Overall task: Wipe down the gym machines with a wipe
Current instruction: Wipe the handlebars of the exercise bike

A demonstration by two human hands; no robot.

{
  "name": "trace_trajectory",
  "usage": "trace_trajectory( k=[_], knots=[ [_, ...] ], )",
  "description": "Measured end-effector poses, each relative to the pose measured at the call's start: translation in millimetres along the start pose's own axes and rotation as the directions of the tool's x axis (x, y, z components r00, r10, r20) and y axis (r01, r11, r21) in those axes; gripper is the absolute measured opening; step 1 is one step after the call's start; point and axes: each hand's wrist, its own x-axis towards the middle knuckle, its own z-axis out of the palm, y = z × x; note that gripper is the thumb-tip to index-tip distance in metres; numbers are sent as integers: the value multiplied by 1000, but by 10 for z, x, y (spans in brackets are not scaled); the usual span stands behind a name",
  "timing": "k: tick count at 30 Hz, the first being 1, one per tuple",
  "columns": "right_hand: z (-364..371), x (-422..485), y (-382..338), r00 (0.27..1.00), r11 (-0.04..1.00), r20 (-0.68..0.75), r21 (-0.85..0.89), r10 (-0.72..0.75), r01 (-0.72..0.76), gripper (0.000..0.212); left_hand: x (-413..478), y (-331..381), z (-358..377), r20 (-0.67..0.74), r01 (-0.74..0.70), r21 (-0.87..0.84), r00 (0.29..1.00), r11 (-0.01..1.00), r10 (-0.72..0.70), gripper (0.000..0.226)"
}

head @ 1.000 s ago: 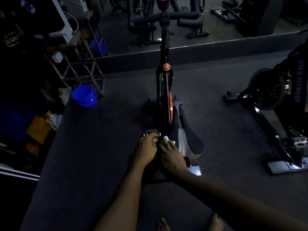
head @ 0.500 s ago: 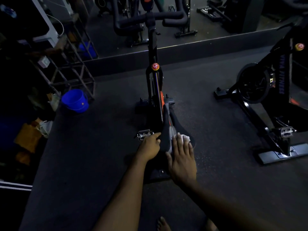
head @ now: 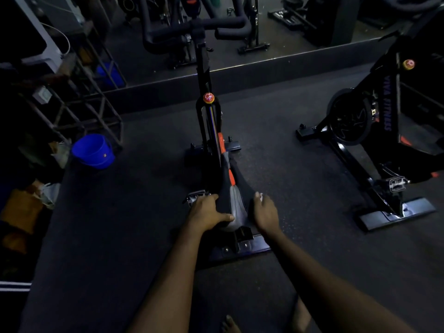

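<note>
Slid my right hand (head: 265, 212) off saddle (head: 236, 205) top to right flank, wipe (head: 260, 195) under curled fingers; left hand (head: 207, 211) grips left flank. Saddle underway; handlebars (head: 216, 26), bike at right (head: 384, 121) likely remain.

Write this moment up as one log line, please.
step: wiping bike seat | left hand: grips seat's left side | right hand: holds wipe against seat's right side
</note>
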Motion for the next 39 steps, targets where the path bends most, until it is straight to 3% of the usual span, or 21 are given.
trace_trajectory(
  k=[1, 3, 8, 11, 15, 18, 21, 23, 25, 28, 30, 32, 34, 36, 39],
  knots=[
    [-55, 150, -81, 995, 997, 68, 24, 69, -71, 42, 29, -12, -4, 21, 12, 1, 1000, 1000, -12, 96],
    [-68, 320, -150, 982, 992, 154, -85, 111, -99, 46, 37, 29, -43, 62, 33, 3, 998, 999, -33, 92],
    [-52, 337, -209, 985, 983, 167, -184, 50, -19, 46, 94, 58, -37, 62, 80, -25, 995, 996, -78, 84],
    [79, 699, -677, 960, 989, 267, -101, -78, 108, 53, 111, 51, -19, 56, 119, -87, 992, 989, -115, 99],
    [347, 1058, -839, 952, 991, 279, 61, -128, 116, 80, 111, 3, 28, 25, 128, -131, 992, 983, -126, 104],
    [365, 1011, -673, 929, 988, 337, 27, -155, 155, 49, 102, -25, 44, 14, 122, -156, 993, 980, -121, 103],
    [441, 1246, -716, 917, 978, 355, 164, -181, 129, 54, 104, -62, 63, -1, 112, -171, 994, 979, -113, 103],
    [489, 1394, -989, 903, 965, 343, 49, -259, 258, 46, 95, -73, 75, -7, 112, -206, 993, 972, -116, 105],
    [517, 1480, -1215, 826, 858, 464, -229, -320, 461, 37, 77, -84, 101, -31, 104, -223, 993, 969, -113, 105],
    [551, 1412, -1458, 726, 452, 643, -587, -244, 672, 31, 3, -93, 154, -93, 99, -243, 988, 965, -125, 88],
    [567, 1271, -1483, 687, 255, 692, -639, -220, 725, 26, -77, -91, 189, -134, 101, -246, 981, 964, -137, 86],
    [566, 1230, -1399, 691, 178, 689, -668, -218, 723, 23, -117, -153, 247, -182, 84, -258, 974, 963, -133, 99],
    [521, 1333, -1367, 712, 238, 645, -672, -276, 701, 27, -133, -212, 303, -200, 54, -249, 974, 967, -106, 101],
    [518, 1493, -1360, 779, 469, 555, -627, -291, 622, 29, -178, -198, 267, -194, 41, -250, 977, 967, -92, 91],
    [568, 1595, -1217, 872, 819, 405, -376, -276, 434, 33, -217, -186, 191, -198, 28, -274, 976, 961, -85, 65]
  ],
)
